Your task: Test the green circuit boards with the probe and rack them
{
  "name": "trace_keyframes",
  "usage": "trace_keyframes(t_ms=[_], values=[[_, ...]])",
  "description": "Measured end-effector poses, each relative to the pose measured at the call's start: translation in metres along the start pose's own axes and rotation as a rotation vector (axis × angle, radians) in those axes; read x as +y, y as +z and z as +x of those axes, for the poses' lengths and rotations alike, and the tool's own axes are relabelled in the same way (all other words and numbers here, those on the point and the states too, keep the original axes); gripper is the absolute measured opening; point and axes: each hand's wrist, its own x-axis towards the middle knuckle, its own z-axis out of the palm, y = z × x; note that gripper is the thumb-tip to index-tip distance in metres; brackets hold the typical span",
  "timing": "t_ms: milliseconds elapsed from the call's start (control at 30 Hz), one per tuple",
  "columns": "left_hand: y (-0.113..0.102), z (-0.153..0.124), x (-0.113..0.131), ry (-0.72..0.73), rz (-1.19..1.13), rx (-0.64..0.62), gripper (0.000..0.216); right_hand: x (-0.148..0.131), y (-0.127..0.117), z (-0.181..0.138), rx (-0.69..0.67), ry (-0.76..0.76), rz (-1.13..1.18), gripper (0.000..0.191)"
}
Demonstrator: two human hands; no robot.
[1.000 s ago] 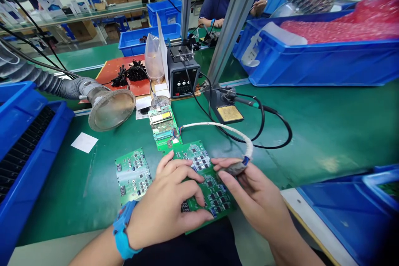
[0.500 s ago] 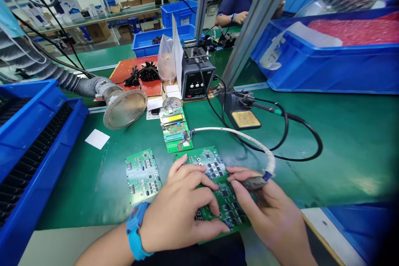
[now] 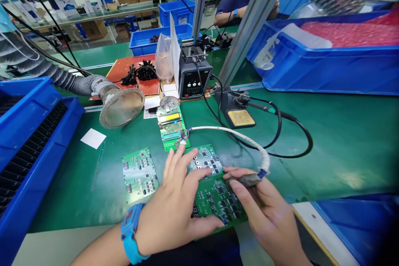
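My left hand (image 3: 174, 203), a blue band on its wrist, is spread over the left part of a green circuit board panel (image 3: 215, 199). Its thumb rests near the panel's front edge and its fingers reach over the far half. My right hand (image 3: 268, 212) grips a grey-wrapped cable probe (image 3: 247, 180) at the panel's right edge; the tip is hidden by the fingers. From the probe a white-sleeved cable (image 3: 233, 131) curves back to a green board with a yellow display (image 3: 171, 129). A second circuit board panel (image 3: 140, 174) lies flat to the left.
Behind stand a soldering station (image 3: 196, 79) and an iron holder with a sponge (image 3: 240, 117). A fume extractor hood (image 3: 121, 108) hangs at left, above blue bins (image 3: 59, 145). A large blue crate (image 3: 324, 66) sits back right. Another person (image 3: 233, 4) sits beyond the metal post.
The fingers of my left hand have straightened and spread toward the far side of the panel, uncovering more of its near half. My right hand keeps its grip on the probe.
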Motion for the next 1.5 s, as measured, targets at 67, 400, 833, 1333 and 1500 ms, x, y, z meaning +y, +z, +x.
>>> trace_keyframes(t_ms=[67, 400, 833, 1333, 1500], values=[[-0.0018, 0.0008, 0.0018, -0.027, 0.093, -0.059, 0.092, 0.0004, 0.0004, -0.0003, -0.001, -0.003, 0.012, 0.012], [-0.0058, 0.0052, 0.0073, -0.097, 0.162, -0.147, 0.123, 0.0041, 0.0013, -0.0014, 0.013, 0.003, 0.007, 0.011], [-0.006, 0.0046, 0.0051, -0.114, 0.124, -0.036, 0.125, 0.0075, 0.0007, -0.0006, 0.043, -0.023, -0.053, 0.01], [-0.0069, 0.0063, 0.0075, -0.146, 0.064, -0.058, 0.119, 0.0072, -0.0001, 0.0006, 0.038, -0.037, -0.051, 0.01], [-0.0069, 0.0069, 0.0077, -0.166, 0.084, -0.072, 0.122, 0.0077, 0.0005, 0.0004, 0.033, -0.033, -0.032, 0.009]])
